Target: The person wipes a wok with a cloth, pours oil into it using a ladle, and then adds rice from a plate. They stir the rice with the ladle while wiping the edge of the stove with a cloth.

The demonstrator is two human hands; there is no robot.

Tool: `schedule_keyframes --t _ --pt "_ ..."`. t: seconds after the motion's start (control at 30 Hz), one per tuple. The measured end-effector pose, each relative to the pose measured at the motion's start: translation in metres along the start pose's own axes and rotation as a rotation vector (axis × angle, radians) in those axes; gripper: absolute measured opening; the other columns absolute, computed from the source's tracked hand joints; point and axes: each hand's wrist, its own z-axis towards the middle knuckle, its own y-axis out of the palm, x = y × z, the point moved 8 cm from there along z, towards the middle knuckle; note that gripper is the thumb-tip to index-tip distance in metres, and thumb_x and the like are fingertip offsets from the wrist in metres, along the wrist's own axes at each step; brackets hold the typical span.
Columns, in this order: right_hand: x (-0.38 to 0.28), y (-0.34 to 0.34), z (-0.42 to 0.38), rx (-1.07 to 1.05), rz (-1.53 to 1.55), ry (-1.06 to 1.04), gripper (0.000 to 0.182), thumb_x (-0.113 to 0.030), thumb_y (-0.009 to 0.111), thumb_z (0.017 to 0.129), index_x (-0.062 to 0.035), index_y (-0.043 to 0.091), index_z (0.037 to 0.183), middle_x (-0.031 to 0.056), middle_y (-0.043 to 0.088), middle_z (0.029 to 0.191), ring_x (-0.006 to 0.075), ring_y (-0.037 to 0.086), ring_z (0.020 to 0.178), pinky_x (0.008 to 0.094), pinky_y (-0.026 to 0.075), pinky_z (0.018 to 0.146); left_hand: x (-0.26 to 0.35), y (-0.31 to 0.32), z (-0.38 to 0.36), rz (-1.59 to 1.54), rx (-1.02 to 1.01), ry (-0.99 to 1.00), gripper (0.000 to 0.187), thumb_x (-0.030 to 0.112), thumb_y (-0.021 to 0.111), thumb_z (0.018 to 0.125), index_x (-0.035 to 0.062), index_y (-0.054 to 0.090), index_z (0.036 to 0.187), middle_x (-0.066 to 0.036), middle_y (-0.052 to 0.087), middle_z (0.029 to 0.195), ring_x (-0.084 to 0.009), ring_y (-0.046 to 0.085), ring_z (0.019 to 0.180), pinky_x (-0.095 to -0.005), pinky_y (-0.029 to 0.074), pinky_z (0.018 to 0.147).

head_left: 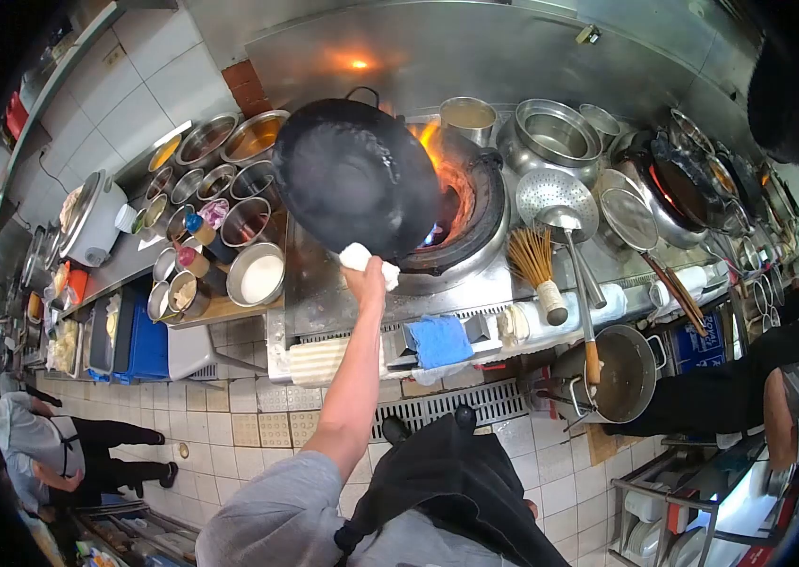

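Note:
My left hand [366,282] is closed around the near edge of a black wok [352,180], with a folded white cloth [367,265] between the hand and the metal. The wok is raised and tilted to the left of the burner [489,203], its dark inside facing me and holding no visible food. Flames [437,151] rise from the burner beside it. Of my right hand [533,510] only a sliver of skin shows beside the black apron; its fingers are hidden.
Steel bowls [257,274] of ingredients crowd the left counter. A ladle [565,219] rests over a perforated skimmer [541,194], beside a bamboo brush [536,269]. A blue cloth [440,341] hangs at the stove front. A large pot [621,373] stands lower right. Other people [50,444] stand at both sides.

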Motion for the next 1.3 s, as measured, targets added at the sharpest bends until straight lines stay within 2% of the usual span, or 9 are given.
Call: schedule_keyframes --t 0.07,0.17,0.2,0.27,0.37,0.53,0.77,1.03,1.3 --pt "0.034 0.017 0.016 -0.009 0.013 -0.088 0.036 -0.032 0.070 0.072 -0.0003 0.068 0.088 0.0158 0.069 0.081 0.0267 0.067 0.075 0.0344 0.052 0.067 0.014 -0.003 0.003 0.153 0.044 0.085 0.044 0.015 0.062 0.067 -0.0055 0.042 0.101 -0.018 0.060 0.086 -0.0331 0.061 0.079 -0.0416 0.048 0.070" --pt "-0.036 -0.029 -0.003 0.055 -0.049 0.135 0.038 -0.032 0.070 0.073 0.0012 0.067 0.091 0.0164 0.068 0.079 0.0267 0.067 0.074 0.0340 0.052 0.067 0.031 -0.001 -0.005 0.335 0.099 0.175 0.049 0.017 0.063 0.067 -0.0066 0.040 0.103 -0.024 0.059 0.087 -0.0391 0.059 0.083 -0.0448 0.045 0.075" --pt "-0.050 -0.035 0.001 0.033 -0.028 0.090 0.037 -0.031 0.070 0.073 0.0015 0.067 0.091 0.0165 0.068 0.079 0.0267 0.067 0.074 0.0339 0.052 0.066 0.034 0.000 -0.009 0.372 0.113 0.180 0.050 0.017 0.064 0.068 -0.0068 0.039 0.104 -0.025 0.059 0.087 -0.0408 0.059 0.082 -0.0460 0.045 0.075" --pt "-0.074 -0.044 0.010 -0.033 0.032 -0.046 0.036 -0.028 0.068 0.074 0.0022 0.066 0.093 0.0168 0.068 0.077 0.0265 0.067 0.073 0.0335 0.052 0.066 0.039 0.003 -0.013 0.391 0.116 0.174 0.049 0.017 0.064 0.068 -0.0063 0.039 0.103 -0.025 0.059 0.088 -0.0409 0.059 0.083 -0.0462 0.045 0.075" --pt "-0.087 -0.045 0.025 -0.064 0.076 0.042 0.033 -0.024 0.067 0.076 0.0035 0.065 0.094 0.0173 0.067 0.077 0.0262 0.067 0.073 0.0334 0.052 0.066 0.049 0.007 -0.017 0.425 0.115 0.183 0.047 0.016 0.064 0.068 -0.0055 0.040 0.102 -0.025 0.059 0.087 -0.0410 0.059 0.083 -0.0467 0.044 0.075" --pt "-0.114 -0.053 0.029 -0.056 0.037 -0.024 0.032 -0.022 0.066 0.077 0.0046 0.064 0.096 0.0186 0.067 0.083 0.0278 0.066 0.076 0.0346 0.052 0.070 0.049 0.007 -0.017 0.462 0.140 0.261 0.045 0.016 0.064 0.069 -0.0048 0.040 0.101 -0.025 0.059 0.086 -0.0411 0.059 0.083 -0.0470 0.044 0.076" --pt "-0.053 -0.025 0.058 -0.057 0.110 -0.032 0.038 -0.028 0.068 0.074 0.0054 0.064 0.093 0.0205 0.067 0.081 0.0312 0.066 0.077 0.0362 0.051 0.071 0.050 0.008 -0.017 0.469 0.132 0.230 0.044 0.016 0.064 0.069 -0.0055 0.042 0.100 -0.025 0.059 0.089 -0.0411 0.059 0.084 -0.0460 0.044 0.077" --pt "-0.100 -0.037 0.060 -0.055 0.115 -0.069 0.038 -0.026 0.067 0.075 0.0063 0.064 0.093 0.0211 0.066 0.082 0.0326 0.065 0.078 0.0371 0.051 0.072 0.122 -0.005 -0.042 0.607 0.096 0.106 0.048 0.022 0.064 0.069 -0.0100 0.045 0.099 -0.027 0.060 0.094 -0.0401 0.058 0.091 -0.0428 0.043 0.085" --pt "-0.128 -0.003 0.098 -0.113 0.088 -0.121 0.038 -0.026 0.066 0.077 0.0055 0.064 0.097 0.0224 0.066 0.085 0.0323 0.065 0.081 0.0369 0.051 0.075 0.114 -0.019 -0.003 0.623 0.020 0.067 0.053 0.027 0.065 0.067 -0.0128 0.051 0.098 -0.029 0.059 0.100 -0.0385 0.058 0.097 -0.0397 0.042 0.088"
